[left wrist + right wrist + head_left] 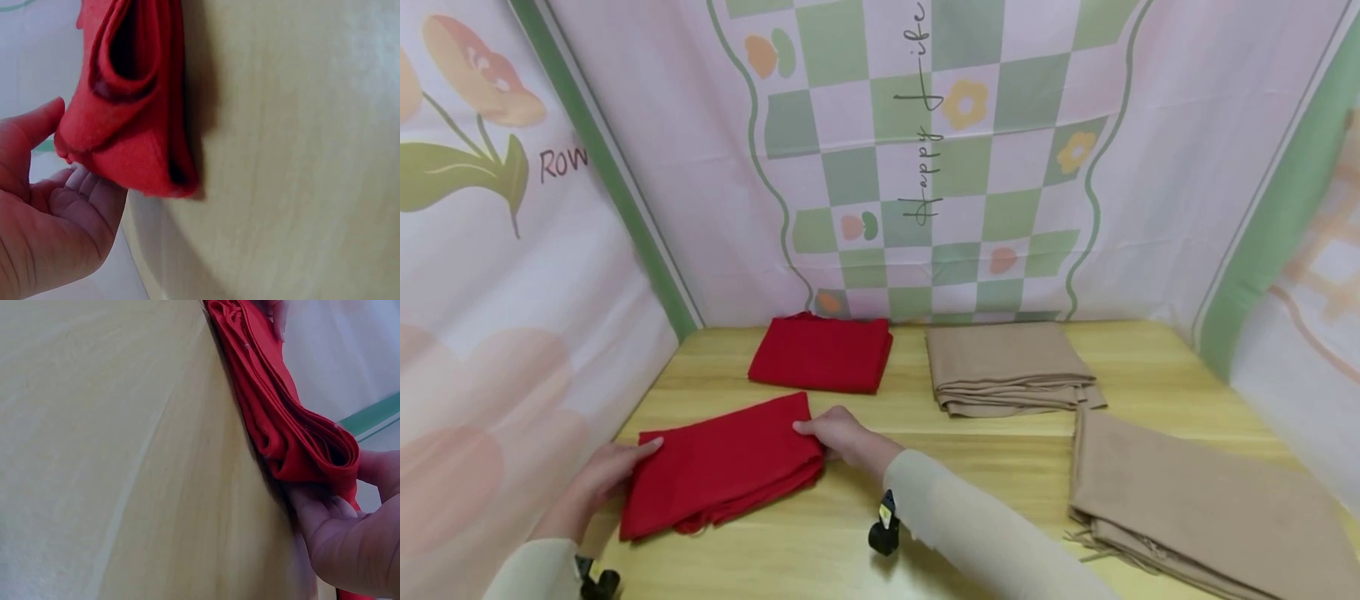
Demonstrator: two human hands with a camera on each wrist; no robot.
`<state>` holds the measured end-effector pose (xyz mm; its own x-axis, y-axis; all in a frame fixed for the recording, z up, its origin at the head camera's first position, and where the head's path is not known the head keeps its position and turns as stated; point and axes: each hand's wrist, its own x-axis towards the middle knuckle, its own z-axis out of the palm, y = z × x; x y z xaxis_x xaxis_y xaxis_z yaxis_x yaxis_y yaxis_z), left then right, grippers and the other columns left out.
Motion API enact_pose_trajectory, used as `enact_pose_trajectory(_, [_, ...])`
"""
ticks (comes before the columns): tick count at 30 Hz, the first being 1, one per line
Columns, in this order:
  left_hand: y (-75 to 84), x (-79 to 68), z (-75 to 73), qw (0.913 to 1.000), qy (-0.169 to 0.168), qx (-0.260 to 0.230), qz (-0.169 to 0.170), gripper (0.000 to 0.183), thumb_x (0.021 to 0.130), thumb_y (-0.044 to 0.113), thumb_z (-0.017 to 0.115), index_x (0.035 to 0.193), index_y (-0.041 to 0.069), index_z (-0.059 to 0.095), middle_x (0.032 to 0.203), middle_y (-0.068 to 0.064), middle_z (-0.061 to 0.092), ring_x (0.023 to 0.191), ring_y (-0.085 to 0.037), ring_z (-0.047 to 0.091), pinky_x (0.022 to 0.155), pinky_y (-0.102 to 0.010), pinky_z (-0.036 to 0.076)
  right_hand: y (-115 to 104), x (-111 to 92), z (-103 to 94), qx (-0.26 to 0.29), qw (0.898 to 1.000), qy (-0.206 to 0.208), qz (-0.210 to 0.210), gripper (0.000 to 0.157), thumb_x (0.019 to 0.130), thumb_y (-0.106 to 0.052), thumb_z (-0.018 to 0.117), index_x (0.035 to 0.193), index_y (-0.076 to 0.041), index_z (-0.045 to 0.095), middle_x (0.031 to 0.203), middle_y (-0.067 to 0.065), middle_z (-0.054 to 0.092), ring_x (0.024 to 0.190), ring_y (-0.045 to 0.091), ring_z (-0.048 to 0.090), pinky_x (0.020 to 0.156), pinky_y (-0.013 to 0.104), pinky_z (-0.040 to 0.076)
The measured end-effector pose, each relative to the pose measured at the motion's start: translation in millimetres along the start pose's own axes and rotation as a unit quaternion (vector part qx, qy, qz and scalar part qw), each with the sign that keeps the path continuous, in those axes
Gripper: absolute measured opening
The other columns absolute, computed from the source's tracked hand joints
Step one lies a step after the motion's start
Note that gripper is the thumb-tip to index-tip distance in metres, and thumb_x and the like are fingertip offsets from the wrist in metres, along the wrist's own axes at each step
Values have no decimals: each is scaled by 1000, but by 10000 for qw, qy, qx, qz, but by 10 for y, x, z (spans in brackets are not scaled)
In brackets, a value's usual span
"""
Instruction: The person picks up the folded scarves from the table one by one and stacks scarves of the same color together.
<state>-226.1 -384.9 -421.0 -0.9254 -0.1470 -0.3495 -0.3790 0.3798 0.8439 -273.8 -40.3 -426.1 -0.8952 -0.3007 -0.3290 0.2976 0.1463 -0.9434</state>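
Left hand (604,475) and right hand (842,433) held a folded red cloth (726,462), apparently positioning it; an even release seemed needed next.

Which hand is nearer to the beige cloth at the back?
Right. The right hand is to the left of the beige cloth; the left hand is much farther left.

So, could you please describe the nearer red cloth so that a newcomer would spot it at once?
On the wooden table, look left, in front of the far red cloth. The nearer red cloth is folded and slanted; unlike its neighbours, it is held, left hand and right hand at opposite ends.
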Motion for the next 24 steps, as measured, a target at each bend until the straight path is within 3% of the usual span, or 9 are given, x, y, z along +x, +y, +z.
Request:
enact_pose_trajectory(6, [8,29,-12,9999,-140,-22,8,55,99,30,56,119,-21,52,84,0,67,76,-11,62,70,-31,55,28,-1,-1,147,9999,-6,-38,20,90,-13,71,95,5,65,81,11,70,73,20,69,67,32,57])
enact_pose_trajectory(10, [14,30,0,9998,-122,-119,40,61,99,26,58,128,-25,41,87,0,67,78,-10,63,72,-30,54,51,26,15,185,9997,137,-48,24,89,-12,71,101,7,64,84,11,70,77,22,70,69,35,58])
enact_pose_trajectory(17, [15,21,5,9991,-15,-426,23,59,97,24,61,126,-24,44,83,2,68,75,-9,64,70,-29,55,65,25,16,173,9994,283,-39,32,89,-12,72,110,9,62,88,11,68,79,22,69,70,35,57])
enact_pose_trajectory(24, [-39,39,-47,9980,-14,-634,-36,41,96,27,63,108,-11,63,81,2,68,74,-9,64,69,-29,55,88,55,-24,655,9978,31,28,25,88,-9,72,107,6,66,87,10,70,77,19,69,70,33,57])
